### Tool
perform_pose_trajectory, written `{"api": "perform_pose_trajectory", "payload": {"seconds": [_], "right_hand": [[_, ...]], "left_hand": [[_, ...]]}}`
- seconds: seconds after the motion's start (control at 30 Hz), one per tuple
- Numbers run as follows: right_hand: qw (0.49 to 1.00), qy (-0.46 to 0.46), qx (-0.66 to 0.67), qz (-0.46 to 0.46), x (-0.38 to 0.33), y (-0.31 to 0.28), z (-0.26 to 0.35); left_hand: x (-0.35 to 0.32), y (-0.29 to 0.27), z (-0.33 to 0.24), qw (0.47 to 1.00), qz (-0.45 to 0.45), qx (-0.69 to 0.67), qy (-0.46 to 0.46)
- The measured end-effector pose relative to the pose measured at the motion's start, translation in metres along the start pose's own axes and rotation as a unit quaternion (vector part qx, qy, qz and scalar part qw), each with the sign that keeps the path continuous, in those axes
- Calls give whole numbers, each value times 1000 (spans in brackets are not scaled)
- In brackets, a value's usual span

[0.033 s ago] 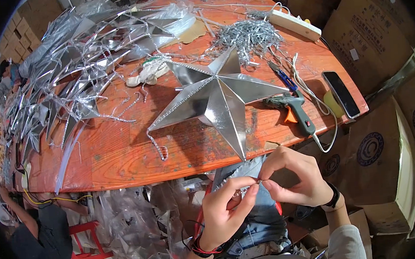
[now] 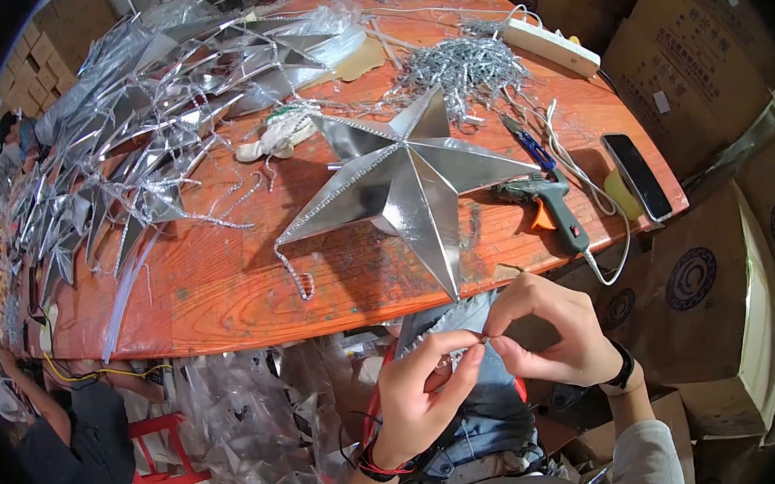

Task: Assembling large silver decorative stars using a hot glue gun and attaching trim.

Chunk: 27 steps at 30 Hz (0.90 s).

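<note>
Over my lap, just off the table's front edge, my left hand and my right hand meet fingertip to fingertip. Both are pinched closed around something tiny that is too small to name. A bit of something shiny shows behind my left fingers. Beyond them a silver five-pointed star rests on the table. Beaded silver trim runs along one of its arms, and the loose end curls on the wood. Right of the star lie a dark green glue gun with an orange trigger and blue-handled pliers.
Many silver stars pile up on the left of the orange table. Silver trim, a white glove, a power strip and a phone lie further round. Cartons stand right; a person sits left.
</note>
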State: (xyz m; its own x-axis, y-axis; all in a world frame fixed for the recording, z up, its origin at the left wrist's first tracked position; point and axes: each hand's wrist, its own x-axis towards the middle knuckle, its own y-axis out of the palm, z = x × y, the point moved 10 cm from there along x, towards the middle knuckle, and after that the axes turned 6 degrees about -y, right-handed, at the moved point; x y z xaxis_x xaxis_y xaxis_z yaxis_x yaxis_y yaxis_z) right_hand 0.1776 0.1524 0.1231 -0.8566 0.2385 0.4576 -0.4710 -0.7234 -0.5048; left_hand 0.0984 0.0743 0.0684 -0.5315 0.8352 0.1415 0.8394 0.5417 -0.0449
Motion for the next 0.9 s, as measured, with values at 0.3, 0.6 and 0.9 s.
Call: {"api": "perform_pose_trajectory", "payload": {"seconds": [0.3,0.6,0.9], "right_hand": [[992,-55,-101,52,28,-11,13],[981,-90,-173,-10,98,-43,-27],[984,-69,-162,-8,122,-34,-60]], "left_hand": [[-2,-1,16,997,71,1,-30],[-13,-3,18,993,101,68,-7],[-28,14,7,980,145,117,70]]}}
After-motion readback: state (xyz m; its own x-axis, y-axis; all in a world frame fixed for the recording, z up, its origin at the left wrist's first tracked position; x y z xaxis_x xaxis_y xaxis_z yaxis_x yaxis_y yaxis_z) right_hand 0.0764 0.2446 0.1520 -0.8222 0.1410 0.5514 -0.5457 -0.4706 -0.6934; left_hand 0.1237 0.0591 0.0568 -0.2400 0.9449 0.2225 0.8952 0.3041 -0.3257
